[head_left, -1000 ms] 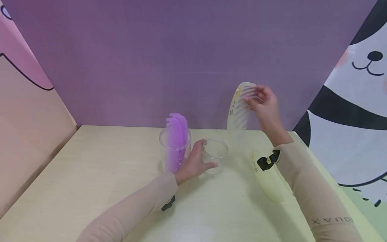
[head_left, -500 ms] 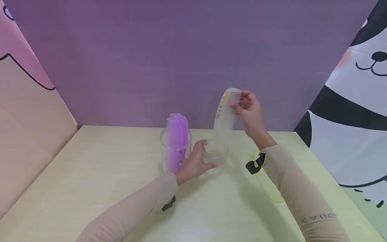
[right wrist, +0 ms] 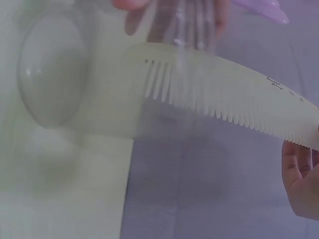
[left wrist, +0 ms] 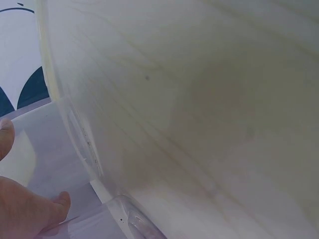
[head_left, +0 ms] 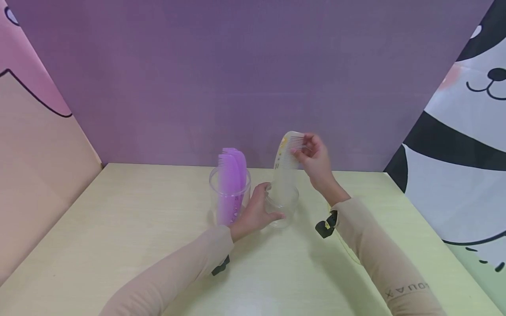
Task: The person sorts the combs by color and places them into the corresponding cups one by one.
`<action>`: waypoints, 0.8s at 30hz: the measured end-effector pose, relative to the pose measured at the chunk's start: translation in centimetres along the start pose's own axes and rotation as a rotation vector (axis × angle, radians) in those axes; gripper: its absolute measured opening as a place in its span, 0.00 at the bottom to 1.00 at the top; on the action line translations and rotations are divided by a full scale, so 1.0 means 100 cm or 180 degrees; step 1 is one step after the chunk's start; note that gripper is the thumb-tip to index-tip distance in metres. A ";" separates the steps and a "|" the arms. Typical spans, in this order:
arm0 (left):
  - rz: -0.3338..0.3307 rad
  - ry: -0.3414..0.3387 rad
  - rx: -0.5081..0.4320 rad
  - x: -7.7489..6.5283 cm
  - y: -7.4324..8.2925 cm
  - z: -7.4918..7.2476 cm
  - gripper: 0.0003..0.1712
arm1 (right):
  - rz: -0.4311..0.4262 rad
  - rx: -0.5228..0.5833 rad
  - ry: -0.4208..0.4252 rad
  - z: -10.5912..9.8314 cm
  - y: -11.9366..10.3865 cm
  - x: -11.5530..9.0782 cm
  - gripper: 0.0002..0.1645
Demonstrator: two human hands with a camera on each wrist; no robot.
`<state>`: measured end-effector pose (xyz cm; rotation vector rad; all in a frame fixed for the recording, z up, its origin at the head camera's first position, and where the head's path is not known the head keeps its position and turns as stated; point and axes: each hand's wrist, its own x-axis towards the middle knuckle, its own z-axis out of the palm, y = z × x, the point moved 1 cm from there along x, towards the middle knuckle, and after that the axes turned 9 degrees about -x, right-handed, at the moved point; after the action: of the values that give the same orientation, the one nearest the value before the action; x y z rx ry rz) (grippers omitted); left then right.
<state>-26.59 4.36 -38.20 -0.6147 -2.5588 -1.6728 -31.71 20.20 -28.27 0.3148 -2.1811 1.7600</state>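
Note:
My left hand [head_left: 254,215] holds a clear plastic cup [head_left: 290,213] upright on the table, thumb and fingers around its side. Between the thumb and fingers of my right hand [head_left: 319,166] is a pale yellow comb [head_left: 283,160], pinched near its upper end along the toothed edge. The comb stands nearly upright, its lower end inside the cup. In the right wrist view, the comb's wide-toothed end [right wrist: 164,64] shows through the cup wall, short of the cup's round base [right wrist: 52,74]. The left wrist view shows part of my left hand [left wrist: 30,211] against clear plastic.
Left of my left hand stands another clear cup [head_left: 214,186] with purple combs [head_left: 231,175] upright in it. Another pale yellow comb [head_left: 349,252] lies on the table [head_left: 150,210], mostly hidden beneath my right forearm. A purple wall [head_left: 245,79] rises behind the table.
My right hand has moved left and then down with the yellow comb, from beside the cup to lower its end inside. The left hand and cup have stayed in place.

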 end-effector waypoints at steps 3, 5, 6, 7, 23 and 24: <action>0.0007 0.0000 0.0001 0.000 0.001 0.000 0.52 | 0.0050 -0.0012 -0.0032 0.002 0.006 -0.003 0.21; 0.0033 -0.0002 -0.0022 -0.001 0.001 0.000 0.51 | 0.0092 -0.0012 -0.0043 0.003 0.009 -0.005 0.21; 0.0049 -0.0001 -0.0026 -0.001 0.001 0.000 0.51 | 0.0115 -0.0005 -0.0055 0.003 0.010 -0.006 0.21; 0.0064 -0.0001 -0.0046 -0.001 0.001 0.000 0.51 | 0.0135 -0.0014 -0.0067 0.003 0.012 -0.007 0.22; 0.0075 0.0020 -0.0186 -0.003 0.003 -0.001 0.51 | 0.0171 -0.0195 -0.0320 0.006 0.026 -0.022 0.20; 0.0064 0.0020 -0.0187 -0.004 0.003 -0.001 0.51 | 0.0187 -0.0198 -0.0328 0.007 0.027 -0.022 0.21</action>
<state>-26.16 4.29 -38.00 -0.6352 -2.4987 -1.7464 -30.70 20.08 -31.64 0.3367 -2.3347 1.7382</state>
